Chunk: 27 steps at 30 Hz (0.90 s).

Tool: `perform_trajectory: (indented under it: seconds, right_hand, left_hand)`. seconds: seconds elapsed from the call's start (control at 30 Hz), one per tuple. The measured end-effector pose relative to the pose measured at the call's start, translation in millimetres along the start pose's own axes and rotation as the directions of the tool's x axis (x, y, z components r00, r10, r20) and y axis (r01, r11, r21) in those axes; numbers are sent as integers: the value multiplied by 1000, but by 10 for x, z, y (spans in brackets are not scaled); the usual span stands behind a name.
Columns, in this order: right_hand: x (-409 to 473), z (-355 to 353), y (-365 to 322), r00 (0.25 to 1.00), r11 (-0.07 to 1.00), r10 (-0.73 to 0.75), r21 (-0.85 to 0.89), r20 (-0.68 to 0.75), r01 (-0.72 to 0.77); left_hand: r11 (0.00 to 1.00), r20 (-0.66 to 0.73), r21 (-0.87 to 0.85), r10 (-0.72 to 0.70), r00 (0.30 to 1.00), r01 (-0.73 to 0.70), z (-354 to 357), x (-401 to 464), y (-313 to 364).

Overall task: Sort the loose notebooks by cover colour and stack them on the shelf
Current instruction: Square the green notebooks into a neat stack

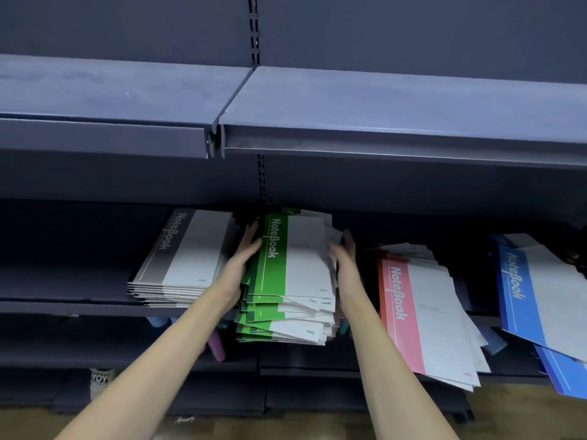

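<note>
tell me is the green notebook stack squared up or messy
Messy. The green notebook stack is fanned, its lower corners jutting out unevenly, with the left hand and right hand pressed against its sides.

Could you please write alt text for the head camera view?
Two hands, left hand and right hand, press the sides of a green notebook stack on a dark shelf, between grey, pink and blue stacks.

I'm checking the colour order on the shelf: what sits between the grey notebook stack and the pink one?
The green notebook stack, pressed between the left hand and right hand, as the head view shows.
</note>
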State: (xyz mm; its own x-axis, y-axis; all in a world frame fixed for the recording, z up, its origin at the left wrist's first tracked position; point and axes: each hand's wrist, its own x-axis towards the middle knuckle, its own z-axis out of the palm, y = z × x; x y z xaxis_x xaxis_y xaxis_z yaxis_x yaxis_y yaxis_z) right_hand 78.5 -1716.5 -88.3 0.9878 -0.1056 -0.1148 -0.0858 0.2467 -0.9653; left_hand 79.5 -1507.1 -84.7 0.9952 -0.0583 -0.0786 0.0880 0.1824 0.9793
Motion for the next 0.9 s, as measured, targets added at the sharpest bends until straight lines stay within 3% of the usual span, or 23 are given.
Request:
perform_trajectory:
  seconds: [0.1,0.27,0.5,0.67,0.73,0.8,0.9]
  right_hand:
    - [88,-48,-11,999,999,0,-45,-38,-2]
    - [83,47,40,998,987,-56,-149,29,60]
    - [270,84,6,1000,1000,-3,4,31,3]
    - [301,133,40,998,1000,3,22,67,-4]
    - [290,113,16,996,1000,12,24,83,-14]
    - [260,111,-36,994,999,41,-20,102,-39]
    - [345,13,47,989,974,19,-226,147,15]
  left_hand:
    - [1000,-58,15,-12,998,13,12,133,52]
    - [999,-20,34,15,1000,-15,77,203,-101]
    - [1000,-62,28,-3,998,4,57,226,-28]
    - [998,-59,60,-30,998,34,132,216,-49]
    - [989,-74,138,-35,997,44,155,175,19]
    - [946,-72,323,-13,997,35,154,141,103]
    - [777,-61,630,60,996,-8,86,132,213]
